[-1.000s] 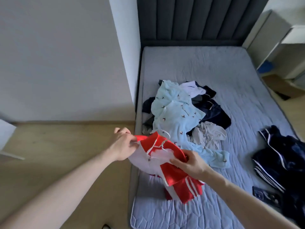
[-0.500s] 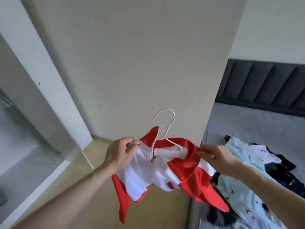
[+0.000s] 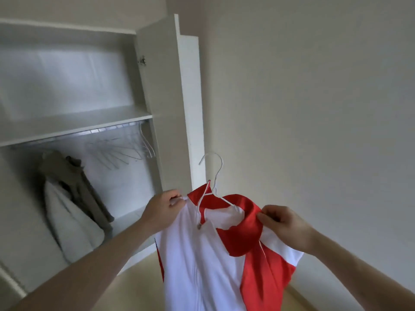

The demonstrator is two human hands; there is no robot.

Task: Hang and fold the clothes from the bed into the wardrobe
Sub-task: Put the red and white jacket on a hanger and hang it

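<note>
Head view first, closest in: your left hand pinches the white shoulder of the red and white jacket, fingers curled tight on the cloth, and your right hand pinches the red fabric at the other shoulder the same way. The jacket is in the air between them, on a white wire hanger whose hook stands free above the collar. A second ago you had it bunched low over the bed; now it is lifted, the body falls straight down, and you have turned to face the wardrobe. By my reading the hangering is done and only the hooking remains. The zip is open at the neck, and the red collar is folded over on the right. Farther off, under the shelf, spare hangers crowd the rail beside two hung coats.
</note>
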